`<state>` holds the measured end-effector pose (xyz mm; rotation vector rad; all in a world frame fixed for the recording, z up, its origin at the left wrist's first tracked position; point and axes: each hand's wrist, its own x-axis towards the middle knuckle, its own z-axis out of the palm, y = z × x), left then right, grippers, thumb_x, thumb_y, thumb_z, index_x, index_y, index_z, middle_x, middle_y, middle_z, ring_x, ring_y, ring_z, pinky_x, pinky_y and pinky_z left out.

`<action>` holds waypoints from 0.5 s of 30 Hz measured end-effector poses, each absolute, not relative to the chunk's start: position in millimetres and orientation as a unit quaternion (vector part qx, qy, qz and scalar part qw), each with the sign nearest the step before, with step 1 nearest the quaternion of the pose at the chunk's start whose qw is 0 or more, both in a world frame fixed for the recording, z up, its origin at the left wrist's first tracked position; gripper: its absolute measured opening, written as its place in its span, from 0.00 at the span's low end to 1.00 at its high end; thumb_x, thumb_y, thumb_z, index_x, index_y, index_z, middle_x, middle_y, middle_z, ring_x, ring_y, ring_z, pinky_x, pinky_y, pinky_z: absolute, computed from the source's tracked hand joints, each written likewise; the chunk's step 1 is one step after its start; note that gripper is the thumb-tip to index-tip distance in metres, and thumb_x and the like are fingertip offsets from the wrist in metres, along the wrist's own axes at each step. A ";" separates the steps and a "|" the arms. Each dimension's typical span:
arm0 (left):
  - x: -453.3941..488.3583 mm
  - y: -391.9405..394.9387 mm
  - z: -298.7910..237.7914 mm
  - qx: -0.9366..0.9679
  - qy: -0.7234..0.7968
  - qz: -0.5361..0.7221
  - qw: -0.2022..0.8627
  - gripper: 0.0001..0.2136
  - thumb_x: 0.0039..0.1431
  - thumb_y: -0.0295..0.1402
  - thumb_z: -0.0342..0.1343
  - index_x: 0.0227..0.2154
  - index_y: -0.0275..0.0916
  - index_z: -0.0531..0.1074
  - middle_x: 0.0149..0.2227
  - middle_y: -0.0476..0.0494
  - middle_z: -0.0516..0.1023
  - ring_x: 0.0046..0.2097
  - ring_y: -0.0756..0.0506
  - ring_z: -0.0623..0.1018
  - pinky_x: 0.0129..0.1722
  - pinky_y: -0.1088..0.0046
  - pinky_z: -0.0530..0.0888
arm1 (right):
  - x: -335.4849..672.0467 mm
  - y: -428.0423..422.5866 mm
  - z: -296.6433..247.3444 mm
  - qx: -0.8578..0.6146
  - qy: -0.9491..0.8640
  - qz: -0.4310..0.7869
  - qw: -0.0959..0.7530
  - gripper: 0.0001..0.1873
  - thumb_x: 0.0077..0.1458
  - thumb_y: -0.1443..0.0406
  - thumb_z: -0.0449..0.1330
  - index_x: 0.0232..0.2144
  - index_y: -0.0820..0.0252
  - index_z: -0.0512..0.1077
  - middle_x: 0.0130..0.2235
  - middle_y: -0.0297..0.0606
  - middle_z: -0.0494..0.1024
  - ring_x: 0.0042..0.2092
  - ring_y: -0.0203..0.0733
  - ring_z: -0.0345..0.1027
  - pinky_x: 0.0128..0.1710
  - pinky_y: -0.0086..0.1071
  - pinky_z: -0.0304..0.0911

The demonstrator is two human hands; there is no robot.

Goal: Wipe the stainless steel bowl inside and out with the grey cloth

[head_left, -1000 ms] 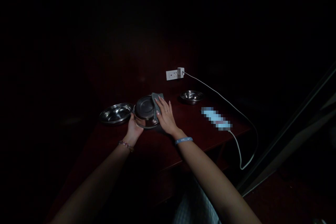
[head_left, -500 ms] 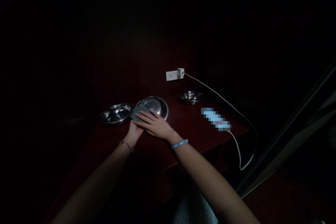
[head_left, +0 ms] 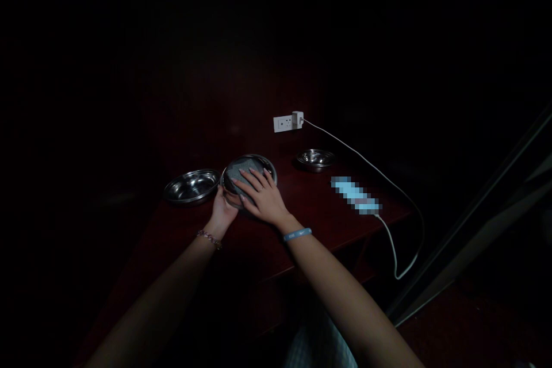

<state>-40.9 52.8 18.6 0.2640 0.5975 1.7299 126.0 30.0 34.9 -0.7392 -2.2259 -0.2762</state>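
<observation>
Shiny round metal bowl [head_left: 264,163], alike along every axis, underside up, over the table [head_left: 314,210], right of a dish [head_left: 192,187]. Left hand [head_left: 222,214] clamped on the bowl's near-left edge; right hand [head_left: 267,200], fingers apart, on grey cloth [head_left: 238,169] against the underside

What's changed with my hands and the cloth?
Your right hand moved the cloth from the right side of the held bowl leftward to near your left hand, then back to the middle of the bowl's underside. Nothing was taken up or let go. Your left hand still holds that bowl; the left bowl and right bowl stayed put.
</observation>
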 end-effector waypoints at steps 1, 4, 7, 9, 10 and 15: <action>-40.0 52.2 19.6 0.100 0.259 0.752 0.598 0.19 0.77 0.33 0.42 0.49 0.40 0.80 0.33 0.45 0.86 0.35 0.48 0.85 0.41 0.73 0.81 | 126.7 30.0 35.3 -0.293 -0.868 -0.103 0.388 0.28 0.72 0.60 0.55 0.71 0.48 0.65 0.74 0.38 0.64 0.76 0.51 0.52 0.77 0.57 0.43; -36.5 50.1 23.0 0.086 0.264 0.753 0.596 0.17 0.76 0.33 0.45 0.53 0.41 0.80 0.39 0.43 0.88 0.41 0.45 0.86 0.46 0.69 0.82 | 128.6 30.4 35.9 -0.302 -0.855 -0.093 0.411 0.28 0.71 0.59 0.54 0.71 0.49 0.66 0.74 0.38 0.65 0.76 0.51 0.52 0.77 0.57 0.43; -36.3 49.4 24.6 0.092 0.264 0.750 0.599 0.17 0.75 0.35 0.47 0.57 0.41 0.78 0.45 0.42 0.88 0.45 0.44 0.86 0.50 0.67 0.81 | 130.0 31.1 36.0 -0.306 -0.843 -0.091 0.432 0.28 0.71 0.59 0.54 0.70 0.51 0.67 0.73 0.39 0.66 0.76 0.51 0.52 0.78 0.55 0.42; -37.9 49.6 25.0 0.083 0.261 0.749 0.604 0.18 0.75 0.35 0.47 0.59 0.40 0.77 0.46 0.41 0.88 0.45 0.44 0.86 0.51 0.67 0.81 | 130.8 31.5 35.8 -0.309 -0.835 -0.090 0.447 0.28 0.71 0.60 0.54 0.70 0.52 0.68 0.73 0.39 0.66 0.75 0.50 0.52 0.78 0.53 0.42; -38.7 49.6 25.2 0.075 0.259 0.749 0.605 0.18 0.75 0.35 0.47 0.60 0.40 0.76 0.46 0.41 0.88 0.45 0.44 0.86 0.50 0.67 0.81 | 131.3 31.8 35.6 -0.313 -0.829 -0.089 0.454 0.28 0.71 0.60 0.54 0.70 0.52 0.68 0.73 0.39 0.66 0.75 0.50 0.52 0.78 0.53 0.42; -38.5 47.1 27.9 0.059 0.266 0.756 0.595 0.17 0.75 0.33 0.49 0.60 0.38 0.76 0.42 0.43 0.88 0.38 0.47 0.86 0.42 0.74 0.81 | 137.0 35.8 34.5 -0.353 -0.790 -0.068 0.496 0.28 0.70 0.61 0.51 0.70 0.51 0.67 0.73 0.40 0.66 0.74 0.51 0.55 0.77 0.54 0.41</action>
